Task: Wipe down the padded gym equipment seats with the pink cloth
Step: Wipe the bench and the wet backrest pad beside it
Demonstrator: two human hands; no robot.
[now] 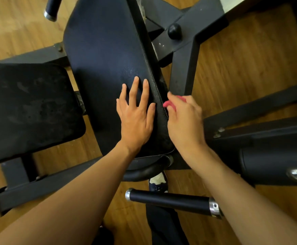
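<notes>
— So why is the left hand [135,119] spread flat on the pad [107,55] at centre frame?
— Likely to steady it while the right hand [184,121], just right of centre, works the pad's side edge; its fingers are curled round the cloth [167,103], mostly hidden in the fist
— Any brand or label?
— None readable; the seat [29,108] at left looks smudged, probably unwiped

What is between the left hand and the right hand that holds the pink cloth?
In the head view, only the stitched side edge of the long pad lies between the left hand and the right hand gripping the cloth.
</notes>
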